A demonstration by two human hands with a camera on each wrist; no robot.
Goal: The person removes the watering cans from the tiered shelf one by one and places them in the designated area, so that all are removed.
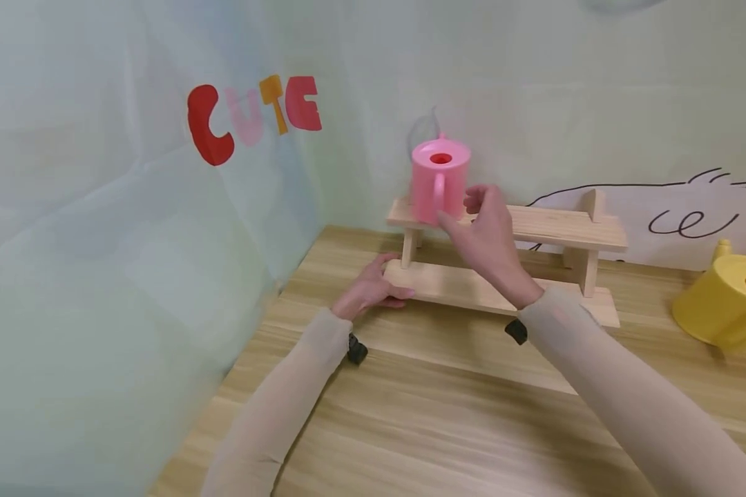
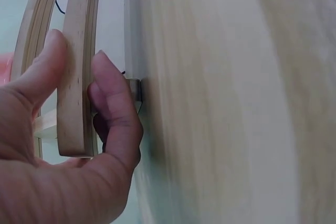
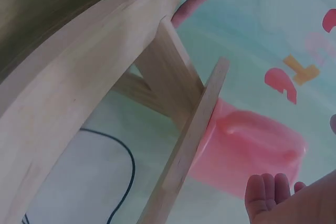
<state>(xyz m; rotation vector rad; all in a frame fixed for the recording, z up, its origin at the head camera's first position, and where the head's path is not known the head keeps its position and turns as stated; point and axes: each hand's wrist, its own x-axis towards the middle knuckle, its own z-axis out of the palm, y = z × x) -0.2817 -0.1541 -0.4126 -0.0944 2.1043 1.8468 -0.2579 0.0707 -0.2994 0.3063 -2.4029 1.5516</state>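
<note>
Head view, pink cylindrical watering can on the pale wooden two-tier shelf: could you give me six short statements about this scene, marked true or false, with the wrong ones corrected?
1. The pink cylindrical watering can stands on the upper board of the pale wooden two-tier shelf. True.
2. The person's bare left hand grips the right end of the lower board. False: it grips the left end.
3. The person's bare right hand is beside the pink can. True.
4. The yellow watering can stands on the upper board. False: it stands on the wood-grain table, right of the shelf.
5. The pink can's handle faces away from the head camera. False: it faces toward it.
6. The red letter C is leftmost in "CUTE". True.
</note>
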